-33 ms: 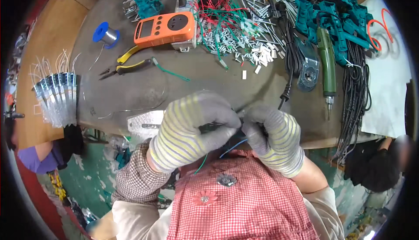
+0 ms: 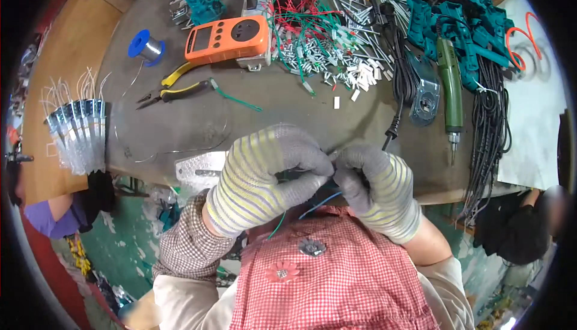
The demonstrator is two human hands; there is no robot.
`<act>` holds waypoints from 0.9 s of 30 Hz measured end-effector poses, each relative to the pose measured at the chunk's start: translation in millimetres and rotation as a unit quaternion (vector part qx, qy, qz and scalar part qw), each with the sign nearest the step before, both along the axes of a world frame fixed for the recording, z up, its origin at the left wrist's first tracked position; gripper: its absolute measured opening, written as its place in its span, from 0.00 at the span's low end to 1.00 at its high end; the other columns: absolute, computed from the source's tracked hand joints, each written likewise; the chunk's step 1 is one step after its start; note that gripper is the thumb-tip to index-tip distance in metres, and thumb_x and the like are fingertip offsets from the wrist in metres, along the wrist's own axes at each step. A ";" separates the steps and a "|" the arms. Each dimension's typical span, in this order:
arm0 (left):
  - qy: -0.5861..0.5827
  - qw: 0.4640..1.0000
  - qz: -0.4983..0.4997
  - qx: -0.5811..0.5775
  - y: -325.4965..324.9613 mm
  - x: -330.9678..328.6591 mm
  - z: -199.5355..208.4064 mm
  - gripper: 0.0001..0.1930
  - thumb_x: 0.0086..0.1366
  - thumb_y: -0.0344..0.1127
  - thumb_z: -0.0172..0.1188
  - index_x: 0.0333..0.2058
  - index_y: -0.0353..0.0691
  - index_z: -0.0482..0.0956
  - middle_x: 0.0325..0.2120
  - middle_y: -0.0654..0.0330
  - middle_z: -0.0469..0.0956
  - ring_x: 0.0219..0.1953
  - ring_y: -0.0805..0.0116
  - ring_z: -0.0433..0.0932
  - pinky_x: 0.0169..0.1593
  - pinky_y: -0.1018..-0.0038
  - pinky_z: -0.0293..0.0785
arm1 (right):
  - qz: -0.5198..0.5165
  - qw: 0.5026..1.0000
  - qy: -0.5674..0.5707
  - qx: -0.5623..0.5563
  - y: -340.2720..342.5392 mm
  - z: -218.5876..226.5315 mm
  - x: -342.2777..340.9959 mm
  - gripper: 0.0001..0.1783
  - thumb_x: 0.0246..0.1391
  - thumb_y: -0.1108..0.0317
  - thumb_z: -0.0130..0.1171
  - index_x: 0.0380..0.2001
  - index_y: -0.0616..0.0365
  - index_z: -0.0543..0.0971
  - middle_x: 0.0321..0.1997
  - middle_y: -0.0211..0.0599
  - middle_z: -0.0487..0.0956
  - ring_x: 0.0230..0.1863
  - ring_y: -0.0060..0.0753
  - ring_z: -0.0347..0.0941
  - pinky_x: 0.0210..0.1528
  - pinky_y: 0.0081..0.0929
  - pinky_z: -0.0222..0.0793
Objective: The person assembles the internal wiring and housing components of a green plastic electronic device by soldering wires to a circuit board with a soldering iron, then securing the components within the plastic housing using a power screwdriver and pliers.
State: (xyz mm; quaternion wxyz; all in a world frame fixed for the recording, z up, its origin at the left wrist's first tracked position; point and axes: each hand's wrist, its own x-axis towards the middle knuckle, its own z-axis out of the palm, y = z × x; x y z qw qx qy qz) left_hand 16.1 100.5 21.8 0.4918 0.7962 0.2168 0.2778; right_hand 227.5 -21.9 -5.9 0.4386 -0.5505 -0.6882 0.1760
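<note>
My left hand (image 2: 264, 177) and my right hand (image 2: 381, 189), both in striped grey and yellow gloves, meet fingertip to fingertip above the table's front edge. The fingers of both are pinched closed. Whatever lies between them is too small and too hidden to name. A blue wire (image 2: 318, 204) slants down from beside my right fingers toward the checked apron (image 2: 336, 264). Below my left palm hangs a green wire (image 2: 277, 227). A black power cord (image 2: 393, 129) comes down the table and passes behind my right hand.
Beyond my hands are yellow-handled pliers (image 2: 180, 93), an orange meter (image 2: 228, 39), a solder spool (image 2: 146, 48) and white connector pieces (image 2: 363, 76) beside heaped screws and wires. On the right lie a green electric screwdriver (image 2: 451, 84), teal housings (image 2: 451, 24) and bundled black cords (image 2: 490, 126).
My hands stay pinched together at nearly the same spot, with the left fingers shifted very slightly right. The blue wire has moved a little.
</note>
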 end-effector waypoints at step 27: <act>0.112 0.978 -0.172 -0.038 32.6 -60.7 36.8 0.08 0.63 0.28 0.64 0.38 0.39 0.89 0.33 0.63 0.82 0.38 0.64 0.78 0.54 0.61 0.70 | 0.126 0.992 -0.004 -0.027 -12.6 17.1 18.2 0.10 0.55 0.67 0.75 0.40 0.51 0.86 0.31 0.39 0.84 0.29 0.50 0.82 0.30 0.43 0.77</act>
